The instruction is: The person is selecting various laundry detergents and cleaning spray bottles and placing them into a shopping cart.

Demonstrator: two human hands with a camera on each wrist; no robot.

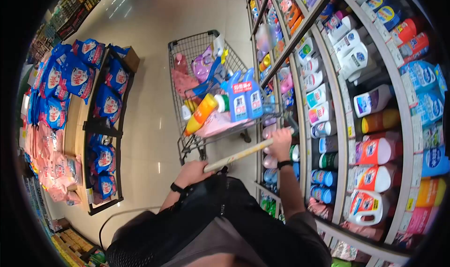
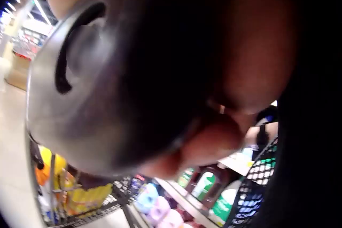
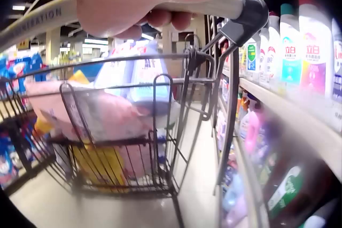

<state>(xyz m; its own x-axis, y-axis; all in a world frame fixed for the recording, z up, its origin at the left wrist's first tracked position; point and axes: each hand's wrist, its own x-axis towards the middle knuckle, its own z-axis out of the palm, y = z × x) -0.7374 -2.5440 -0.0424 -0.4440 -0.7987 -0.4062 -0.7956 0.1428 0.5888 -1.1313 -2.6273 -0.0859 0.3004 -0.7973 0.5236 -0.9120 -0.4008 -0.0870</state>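
Note:
A wire shopping cart [image 1: 180,145] stands ahead, its pale handle [image 1: 243,153] slanting across in front of the body. The left hand [image 1: 192,174] grips the handle's left end; in the left wrist view, fingers [image 2: 211,140] curl round its dark plastic end cap [image 2: 80,126]. Near the right end the right hand [image 1: 281,144] holds the same bar, and the right wrist view shows fingertips [image 3: 180,20] wrapped beneath it. Inside the cart are a pair of blue detergent bottles [image 1: 238,100], an orange-yellow bottle [image 1: 202,114], a pink bag [image 1: 218,125] and a purple pack [image 1: 203,65].
Tall shelves [image 1: 344,140] of detergent bottles line the right side, close to the cart. On the left stands a display rack [image 1: 89,149] stacked with blue bags [image 1: 77,74] and pink bags [image 1: 56,166]. Pale tiled floor [image 1: 150,79] runs between them.

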